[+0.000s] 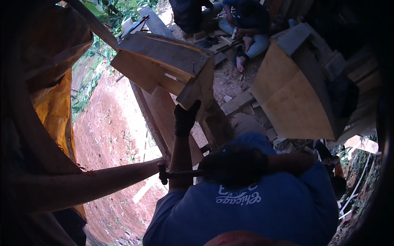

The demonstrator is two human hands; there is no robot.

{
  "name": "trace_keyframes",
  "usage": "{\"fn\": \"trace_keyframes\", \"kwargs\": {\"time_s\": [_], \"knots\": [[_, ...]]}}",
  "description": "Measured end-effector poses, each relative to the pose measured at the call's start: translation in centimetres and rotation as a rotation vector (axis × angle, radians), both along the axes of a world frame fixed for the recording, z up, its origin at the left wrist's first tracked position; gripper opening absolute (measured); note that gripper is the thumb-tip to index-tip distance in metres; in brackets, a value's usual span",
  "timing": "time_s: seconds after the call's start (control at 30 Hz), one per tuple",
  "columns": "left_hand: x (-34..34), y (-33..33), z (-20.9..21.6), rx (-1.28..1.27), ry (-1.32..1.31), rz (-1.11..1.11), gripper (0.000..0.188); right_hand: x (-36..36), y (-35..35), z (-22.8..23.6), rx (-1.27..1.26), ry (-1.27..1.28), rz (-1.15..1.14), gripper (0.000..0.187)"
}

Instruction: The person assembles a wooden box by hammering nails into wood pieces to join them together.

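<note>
**Item:** dark-headed hammer with a slim dark handle [180, 173], near centre, lying level. Its head is at the left, and its handle runs right, behind a co-worker's dark hair.
- **Handling:** likely head-heavy, stiff and not fragile. Best gripped low on the handle, away from the head.

**Item:** angular box of pale plywood and brown boards [164, 57], far centre, tilted and raised above the red earth ground [111, 123].
- **Handling:** looks bulky and rigid, probably awkward for one hand, with rough edges and a nail standing on its top face. Best held at a corner post or under an edge, clear of the nail.

**Hands:**
- **Left hand [155, 165]:** reaches in from the left on a bare forearm and ends just beside the hammer head. Whether it is open or closed cannot be told.
- **Right hand:** out of sight.
- **Co-worker's black-gloved hand [185, 119]:** raised and pressed against the box's near corner.

**Surroundings:** a curved plywood casing [295, 102] at right, a yellow tarpaulin [49, 110] at left, and a seated person [246, 24] at far centre.
</note>
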State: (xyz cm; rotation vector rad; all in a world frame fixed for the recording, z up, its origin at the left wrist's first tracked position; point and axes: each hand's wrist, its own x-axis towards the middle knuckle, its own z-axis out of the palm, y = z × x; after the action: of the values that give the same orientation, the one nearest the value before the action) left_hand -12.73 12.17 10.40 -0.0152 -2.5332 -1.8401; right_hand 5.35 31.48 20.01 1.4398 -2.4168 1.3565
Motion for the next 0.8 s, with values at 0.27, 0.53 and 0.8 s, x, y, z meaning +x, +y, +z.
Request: {"fn": "trace_keyframes", "kwargs": {"time_s": [0.27, 0.53, 0.8], "knots": [[0.8, 0.2, -0.1, 0.031, 0.069, 0.007, 0.048, -1.5, -0.3, 2.3, 0.076, -0.548, -0.032, 0.041], [-0.1, -0.5, -3.0, -0.114, 0.093, 0.041, 0.054, -3.7, 1.0, 1.9, 0.169, -0.157, -0.206, 0.036], [-0.6, -2.0, 0.6, -0.198, 0.179, -0.16, 0.063, -4.4, 5.6, 1.2, 0.463, 0.016, -0.237, 0.035]]}}
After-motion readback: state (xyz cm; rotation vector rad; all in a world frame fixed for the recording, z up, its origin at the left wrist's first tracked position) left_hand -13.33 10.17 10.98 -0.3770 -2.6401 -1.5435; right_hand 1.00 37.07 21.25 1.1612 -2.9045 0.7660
